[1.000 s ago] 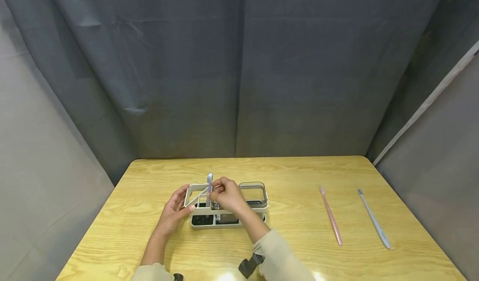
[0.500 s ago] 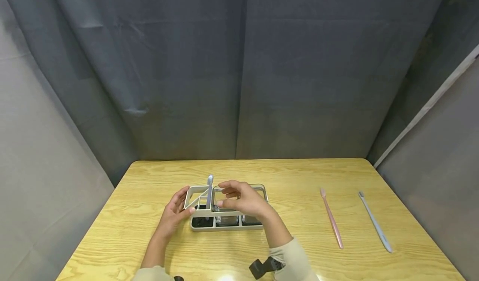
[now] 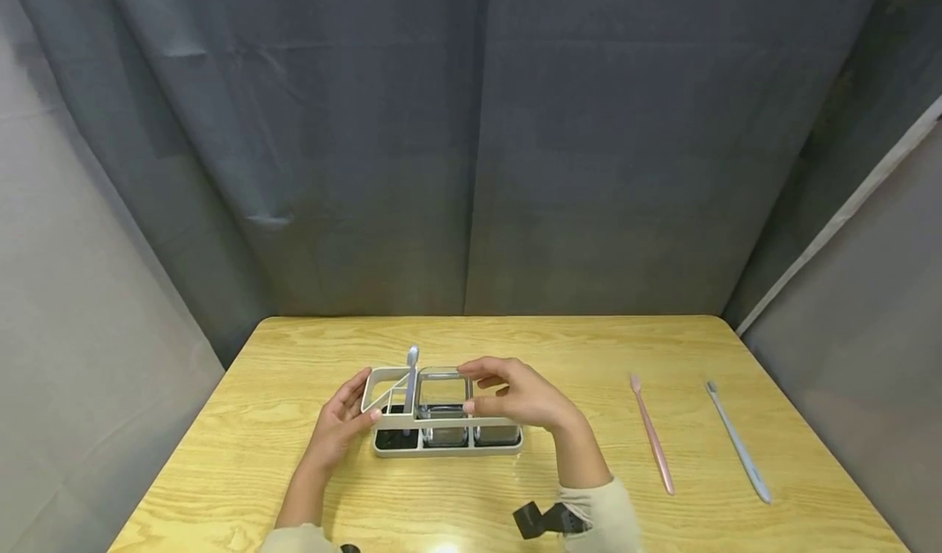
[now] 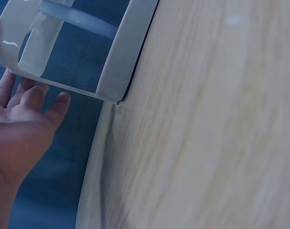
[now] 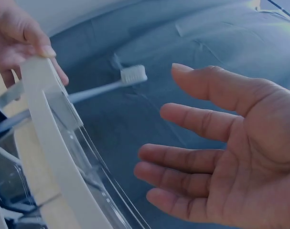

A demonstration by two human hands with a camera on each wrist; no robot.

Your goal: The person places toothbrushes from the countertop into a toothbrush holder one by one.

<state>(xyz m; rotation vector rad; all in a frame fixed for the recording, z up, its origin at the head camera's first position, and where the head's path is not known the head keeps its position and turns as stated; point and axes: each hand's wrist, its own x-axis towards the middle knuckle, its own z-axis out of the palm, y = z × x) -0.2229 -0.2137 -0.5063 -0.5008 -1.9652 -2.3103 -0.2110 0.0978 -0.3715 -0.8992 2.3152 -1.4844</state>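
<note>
A white toothbrush holder (image 3: pixel 449 424) with a two-level frame stands on the table. My left hand (image 3: pixel 340 424) grips its left end, thumb on the front of the upper rim and fingers at the side; the left wrist view shows these fingers (image 4: pixel 35 98) beside the frame. A pale blue-grey toothbrush (image 5: pixel 104 89) stands in a slot of the holder, bristle head up. Clear cups (image 3: pixel 445 389) sit in the other compartments. My right hand (image 3: pixel 526 393) hovers over the right part of the holder, fingers apart and holding nothing; the right wrist view shows its palm empty.
To the right on the wooden table (image 3: pixel 589 447) lie a pink toothbrush (image 3: pixel 652 434) and a blue toothbrush (image 3: pixel 738 441), side by side and apart. Grey curtains (image 3: pixel 471 144) hang behind the table and along both sides.
My right hand has let go of the toothbrush, now standing in the holder, and moved right with its fingers spread. My left hand stays on the holder's left end.
</note>
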